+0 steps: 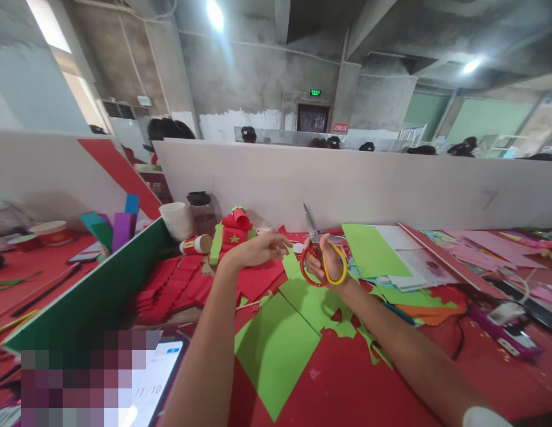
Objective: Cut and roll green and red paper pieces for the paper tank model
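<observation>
My right hand point(329, 262) grips a pair of scissors point(312, 228) with one red and one yellow handle loop. The blades point up and look closed together. To its left, my left hand point(265, 248) reaches over the table with its fingers loosely stretched, nothing visible in them. Beneath both hands lie sheets of green paper point(278, 356), one diamond-shaped toward me, with green cut scraps point(344, 326) to the right. Red paper point(260, 280) lies under my left hand. Behind it stands a red paper piece point(235, 237) with a yellow-green star.
Stacked red paper strips point(182, 284), a glue bottle point(195, 244), a white cup point(175, 220) and a dark-lidded jar point(201, 212) stand left. A green divider point(93, 290) and a phone point(162, 379) lie nearer. A white partition point(276, 178) closes the back. Green sheets point(376, 252) lie right.
</observation>
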### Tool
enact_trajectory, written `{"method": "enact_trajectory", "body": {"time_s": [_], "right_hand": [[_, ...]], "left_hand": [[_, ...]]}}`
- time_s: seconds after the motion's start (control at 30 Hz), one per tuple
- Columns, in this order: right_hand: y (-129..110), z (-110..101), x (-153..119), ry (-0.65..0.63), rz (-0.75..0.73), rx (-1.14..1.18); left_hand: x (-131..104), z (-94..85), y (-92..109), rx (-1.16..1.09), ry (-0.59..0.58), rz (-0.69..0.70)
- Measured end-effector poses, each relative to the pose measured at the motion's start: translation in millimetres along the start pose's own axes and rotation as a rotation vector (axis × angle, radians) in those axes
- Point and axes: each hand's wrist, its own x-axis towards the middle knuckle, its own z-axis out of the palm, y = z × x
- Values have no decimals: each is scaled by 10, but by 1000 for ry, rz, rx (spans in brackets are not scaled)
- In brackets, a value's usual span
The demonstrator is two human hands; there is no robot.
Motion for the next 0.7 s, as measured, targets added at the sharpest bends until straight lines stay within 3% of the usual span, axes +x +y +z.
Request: {"method": "enact_trajectory", "body": {"time_s": [0.13, 0.23, 0.3, 0.43, 0.6, 0.7], "right_hand": [[2, 9, 52, 131, -54, 204], [4, 6, 92, 222, -70, 172], [23, -6, 116, 354, -127, 129], [49, -69, 146, 556, -269, 87], [-23, -183, 120, 524, -404, 77], [-99, -236, 65, 393, -309, -33]], "left_hand": [[-36, 22, 237, -141, -11, 8], [3, 121, 313, -295, -113, -67], [73, 214, 323, -345, -156, -69], [245, 381, 346, -217, -93, 27], [301, 438, 462, 24, 66, 156], [273, 422, 512, 70, 92, 246]]}}
